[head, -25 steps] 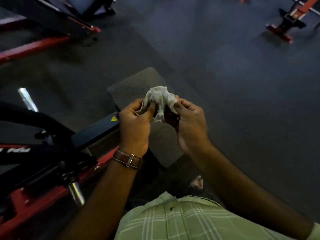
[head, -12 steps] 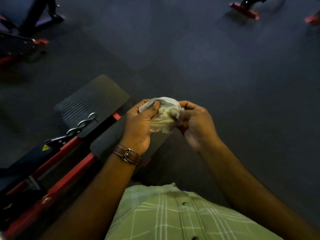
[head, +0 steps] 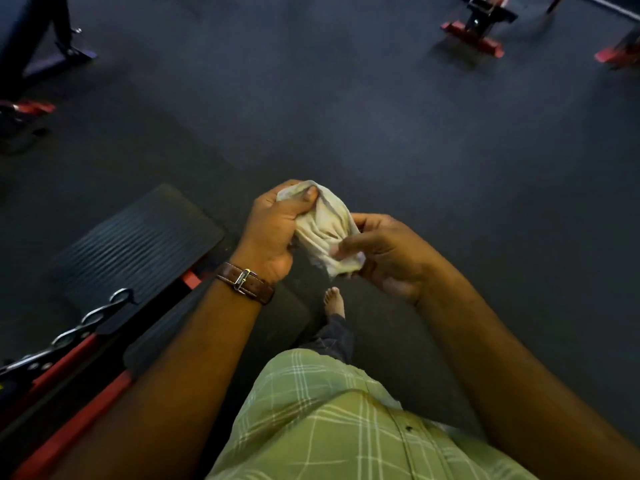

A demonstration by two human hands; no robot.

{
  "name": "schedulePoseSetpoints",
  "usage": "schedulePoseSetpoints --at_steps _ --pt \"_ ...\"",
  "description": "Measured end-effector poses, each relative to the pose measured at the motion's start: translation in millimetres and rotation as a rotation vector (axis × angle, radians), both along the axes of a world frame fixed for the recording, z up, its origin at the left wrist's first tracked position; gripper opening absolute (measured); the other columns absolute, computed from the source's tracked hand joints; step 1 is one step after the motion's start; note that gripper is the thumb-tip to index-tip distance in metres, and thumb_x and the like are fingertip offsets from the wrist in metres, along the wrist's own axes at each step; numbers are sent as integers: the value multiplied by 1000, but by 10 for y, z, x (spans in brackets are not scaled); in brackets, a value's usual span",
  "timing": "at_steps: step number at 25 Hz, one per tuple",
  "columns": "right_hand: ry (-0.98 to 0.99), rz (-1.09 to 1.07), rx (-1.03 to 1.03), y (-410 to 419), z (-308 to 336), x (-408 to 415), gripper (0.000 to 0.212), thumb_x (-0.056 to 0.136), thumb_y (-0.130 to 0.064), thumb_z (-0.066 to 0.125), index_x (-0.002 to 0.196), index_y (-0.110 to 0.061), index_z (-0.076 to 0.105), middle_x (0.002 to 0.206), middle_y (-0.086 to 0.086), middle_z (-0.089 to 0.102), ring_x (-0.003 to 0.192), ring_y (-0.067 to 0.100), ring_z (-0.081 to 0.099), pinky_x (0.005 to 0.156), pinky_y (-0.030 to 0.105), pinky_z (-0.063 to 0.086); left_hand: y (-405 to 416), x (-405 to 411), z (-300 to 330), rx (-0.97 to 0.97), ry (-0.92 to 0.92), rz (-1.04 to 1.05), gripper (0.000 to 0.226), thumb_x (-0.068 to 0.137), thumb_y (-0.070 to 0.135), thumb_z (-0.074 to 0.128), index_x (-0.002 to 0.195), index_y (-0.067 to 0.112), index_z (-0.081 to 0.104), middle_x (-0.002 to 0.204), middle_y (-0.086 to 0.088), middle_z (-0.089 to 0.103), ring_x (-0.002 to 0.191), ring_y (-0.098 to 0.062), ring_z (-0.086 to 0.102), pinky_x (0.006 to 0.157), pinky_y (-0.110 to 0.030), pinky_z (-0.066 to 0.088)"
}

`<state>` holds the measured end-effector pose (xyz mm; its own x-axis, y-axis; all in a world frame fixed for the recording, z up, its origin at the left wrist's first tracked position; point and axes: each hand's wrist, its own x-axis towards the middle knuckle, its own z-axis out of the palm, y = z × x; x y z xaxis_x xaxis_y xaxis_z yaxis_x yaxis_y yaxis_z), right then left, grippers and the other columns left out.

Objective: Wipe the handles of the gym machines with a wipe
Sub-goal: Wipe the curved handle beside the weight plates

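Observation:
A crumpled whitish wipe is stretched between both hands at chest height over the dark floor. My left hand, with a brown watch strap on the wrist, pinches the wipe's upper end between thumb and fingers. My right hand pinches its lower end. No machine handle shows near the hands. A red and black gym machine with a metal chain and hooks lies at the lower left.
A ribbed black foot plate sits left of my hands. Red machine bases stand at the top right and far left. Dark rubber floor stretches ahead. My bare foot is below the wipe.
The view has swung right, off the black and red machine, and the foot plate slid left. Both hands kept hold of the wipe and pulled it from a ball into a longer shape.

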<state>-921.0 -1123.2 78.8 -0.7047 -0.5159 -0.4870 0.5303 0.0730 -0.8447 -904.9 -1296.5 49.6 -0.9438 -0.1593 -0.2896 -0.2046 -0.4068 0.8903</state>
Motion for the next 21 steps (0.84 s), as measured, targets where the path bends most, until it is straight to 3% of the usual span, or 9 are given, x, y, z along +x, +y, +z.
schedulePoseSetpoints --at_steps 2,4,7,10,13,15,18,21 --pt "5 73 33 -110 -53 -714 51 70 28 56 110 -1 68 110 18 71 104 31 69 82 39 59 -56 -550 -114 12 -9 83 9 99 13 57 99 8 65 96 -12 67 87 -22 68 72 -34 59" --pt "-26 73 -12 -325 -61 -1442 57 68 26 56 118 0 65 120 21 68 112 33 66 92 44 57 -169 -1148 -168 -55 -28 123 12 100 14 56 104 6 63 100 -13 68 88 -20 70 71 -32 59" --pt "-100 -27 -34 -637 -38 -2309 38 83 8 63 119 -3 65 114 18 71 107 32 69 93 46 57 -389 -1931 -124 -132 -67 126 22 97 21 60 109 2 58 97 -9 68 80 -14 70 63 -27 59" --pt "-43 -69 44 -929 -75 -3225 25 87 2 66 109 -9 66 100 9 76 99 27 72 92 47 58 -721 -2630 -63 -18 -104 187 47 83 30 71 120 9 51 104 -9 70 83 -18 73 60 -30 58" --pt "-16 -36 67 -1264 -123 -4011 26 92 -7 65 118 -6 64 111 14 73 101 30 72 94 52 56 -1095 -3160 -106 64 -28 216 52 81 8 72 123 18 44 106 -16 73 94 -30 72 68 -38 60" --pt "4 -42 43 -1491 -181 -4440 31 93 -9 65 124 -10 59 113 14 71 99 30 72 88 50 59 -1329 -3453 -135 19 25 224 41 87 -8 63 114 19 49 108 -18 72 100 -32 70 72 -38 60" --pt "-2 23 -72 -1961 -271 -5243 42 92 -3 66 129 -18 53 100 10 70 86 28 72 71 42 61 -1817 -4039 -194 -24 12 432 34 91 -18 48 93 15 58 102 -8 69 96 -24 71 67 -32 60" --pt "42 146 -78 -2600 -278 -6058 22 96 1 57 113 -12 63 101 11 70 92 30 71 69 36 60 -2328 -4613 -201 -34 -8 654 47 91 -17 42 72 19 65 92 -3 67 90 -20 70 67 -35 60"
